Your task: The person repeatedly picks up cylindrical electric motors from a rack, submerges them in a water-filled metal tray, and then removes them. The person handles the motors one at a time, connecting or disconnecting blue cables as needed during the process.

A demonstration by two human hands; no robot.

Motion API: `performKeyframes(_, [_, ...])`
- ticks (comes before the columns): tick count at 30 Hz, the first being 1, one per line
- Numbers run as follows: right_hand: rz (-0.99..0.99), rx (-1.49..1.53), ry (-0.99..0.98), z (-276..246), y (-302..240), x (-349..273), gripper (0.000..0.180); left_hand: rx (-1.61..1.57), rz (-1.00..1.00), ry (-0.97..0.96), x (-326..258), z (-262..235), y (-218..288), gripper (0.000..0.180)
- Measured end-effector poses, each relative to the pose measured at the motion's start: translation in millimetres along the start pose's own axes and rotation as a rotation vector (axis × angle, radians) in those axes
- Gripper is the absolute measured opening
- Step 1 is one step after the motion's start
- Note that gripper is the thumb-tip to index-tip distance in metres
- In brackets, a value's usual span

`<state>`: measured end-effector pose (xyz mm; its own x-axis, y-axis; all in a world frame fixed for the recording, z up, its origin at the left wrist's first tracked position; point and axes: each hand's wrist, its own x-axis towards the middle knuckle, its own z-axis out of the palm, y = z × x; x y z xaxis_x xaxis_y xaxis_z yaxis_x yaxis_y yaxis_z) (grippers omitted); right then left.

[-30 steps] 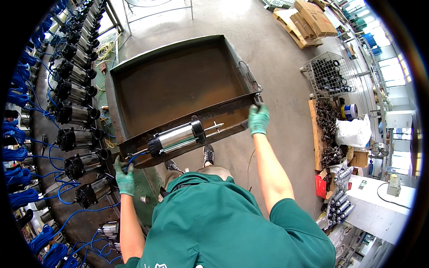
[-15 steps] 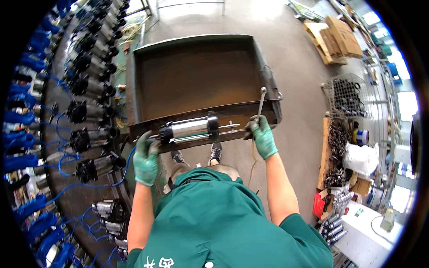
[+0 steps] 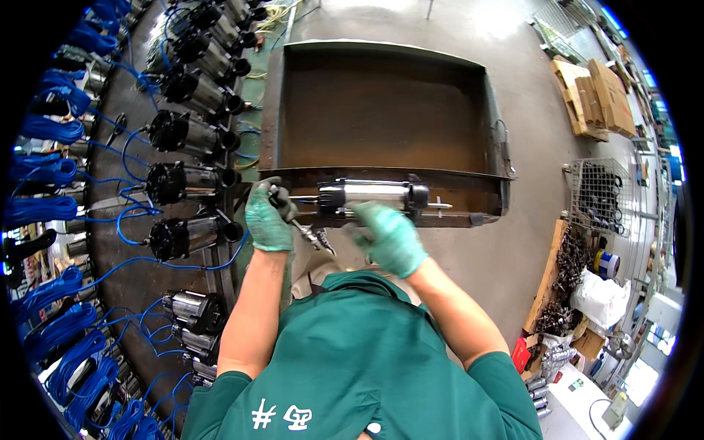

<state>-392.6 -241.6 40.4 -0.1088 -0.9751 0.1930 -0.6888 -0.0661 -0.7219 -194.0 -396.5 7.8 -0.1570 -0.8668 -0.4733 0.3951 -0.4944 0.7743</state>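
Observation:
A shiny steel cylinder [image 3: 374, 193] with black end pieces lies across the front ledge of the brown metal trough [image 3: 381, 45]. Thin metal rods [image 3: 438, 206] stick out from its right end. My left hand [image 3: 270, 220], in a green glove, is closed at the cylinder's left end. It grips a metal-and-dark hand tool [image 3: 312, 238], which slants down to the right; its exact kind is unclear. In front of the cylinder is my right hand [image 3: 389, 238], also gloved. Motion smears its fingers, so whether it holds anything is hidden.
On the left bench stand several similar black-and-steel motors [image 3: 187, 183] with blue cables [image 3: 55, 172] coiled beside them. To the right are a wire basket [image 3: 598, 194], cardboard [image 3: 612, 95] on a pallet, a white bag [image 3: 601, 297] and a white table [image 3: 579, 403].
My right hand has moved left to the cylinder's front; the long ring-ended metal tool it held upright is gone from there. A tool now shows in my left hand. The view has shifted.

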Motion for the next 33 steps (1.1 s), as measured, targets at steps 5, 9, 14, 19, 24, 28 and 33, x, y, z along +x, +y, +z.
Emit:
performKeyframes(5, [0.161, -0.124, 0.225, -44, 46, 23, 0.025, 0.155, -0.234, 0.162, 59, -87, 2, 0.040])
performKeyframes(9, [0.393, -0.057, 0.084, -38, 79, 29, 0.019, 0.269, -0.356, 0.041, 78, -109, -7, 0.033])
performKeyframes(14, [0.458, -0.039, 0.119, -25, 91, 32, 0.017, 0.325, -0.464, -0.041, 86, -112, -7, 0.029])
performKeyframes(19, [0.420, -0.074, 0.118, -24, 93, 33, 0.016, 0.374, -0.496, -0.101, 89, -111, -7, 0.031])
performKeyframes(24, [0.402, -0.084, 0.123, -24, 91, 35, 0.015, 0.403, -0.499, -0.116, 89, -110, -5, 0.033])
performKeyframes(28, [0.420, -0.089, 0.128, -23, 90, 36, 0.015, 0.437, -0.488, -0.114, 87, -103, -4, 0.034])
performKeyframes(33, [0.380, -0.159, 0.143, -22, 91, 38, 0.015, 0.496, -0.455, -0.112, 88, -96, -6, 0.034])
